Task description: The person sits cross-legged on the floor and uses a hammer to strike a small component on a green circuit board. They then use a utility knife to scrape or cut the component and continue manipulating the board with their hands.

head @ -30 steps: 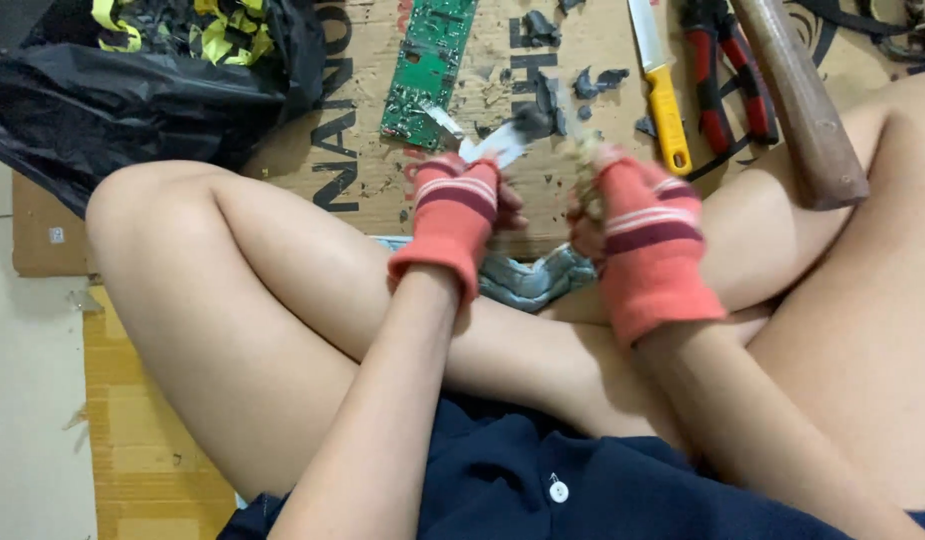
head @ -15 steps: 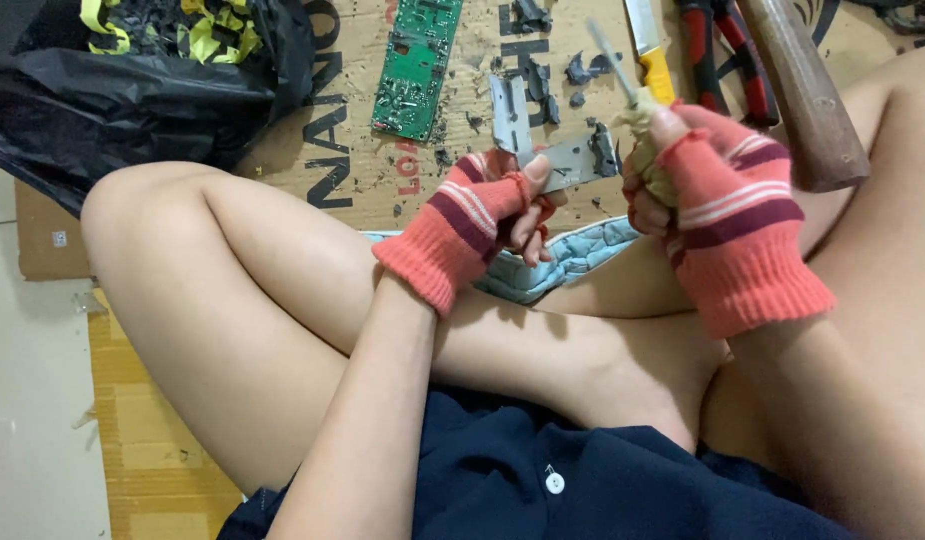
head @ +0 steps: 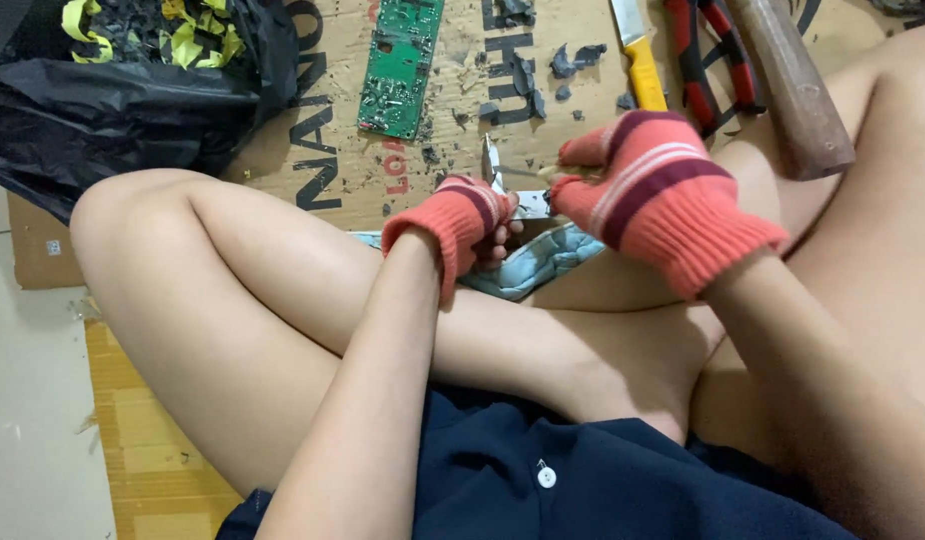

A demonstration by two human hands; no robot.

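The left hand (head: 460,228), in a coral fingerless glove with dark stripes, is curled nearly shut just left of the frame's centre, its bare fingertips (head: 500,250) pinched around a small metal piece (head: 504,195) whose thin silvery edge pokes up above the knuckles. The right hand (head: 654,195), gloved the same way, sits just to the right of it, fingers folded in close to a fist; its fingertips meet the metal piece from the right side, though whether they grip a tool of their own cannot be told (the glove hides the palm side). The metal piece looks small, flat and grey, mostly covered by both hands. Beneath them lies a pale blue quilted cloth (head: 542,265) over the crossed legs. Toward the top of the frame, on the cardboard sheet (head: 312,150), rest a green circuit board (head: 400,65), a yellow-handled knife (head: 638,55), red-handled pliers (head: 704,60) and a wooden handle (head: 790,90); a black plastic bag (head: 122,100) fills the upper left.
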